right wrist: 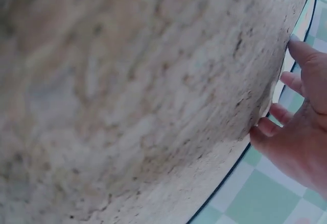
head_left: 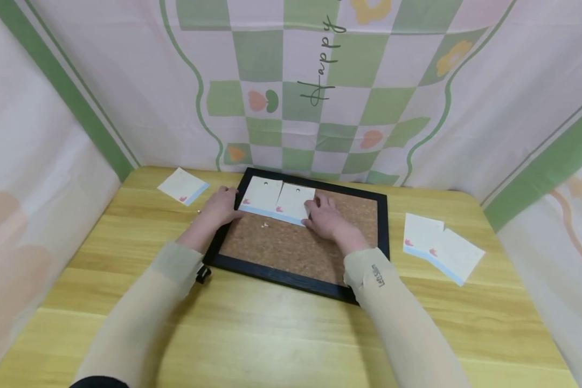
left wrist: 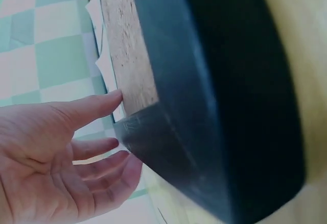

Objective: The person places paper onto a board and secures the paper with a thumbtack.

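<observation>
A black-framed cork board point(head_left: 281, 248) lies on the table. Along its far left part two white cards, the left card point(head_left: 262, 192) and the right card point(head_left: 295, 200), sit side by side, each with a small round pin near its top edge. My left hand point(head_left: 219, 207) rests at the frame's left side. In the left wrist view its thumb point(left wrist: 99, 105) touches near a card's edge, and its other fingers are loosely bent by the outer frame. My right hand point(head_left: 326, 216) touches the right card's right edge and the cork with its fingertips point(right wrist: 299, 48).
One loose card point(head_left: 181, 186) lies at the back left. Two overlapping cards point(head_left: 441, 245) lie on the right. A black clip point(head_left: 203, 274) is beside the frame's near left corner. Small white bits point(head_left: 264, 225) lie on the cork. A patterned cloth point(head_left: 300, 108) hangs behind the table.
</observation>
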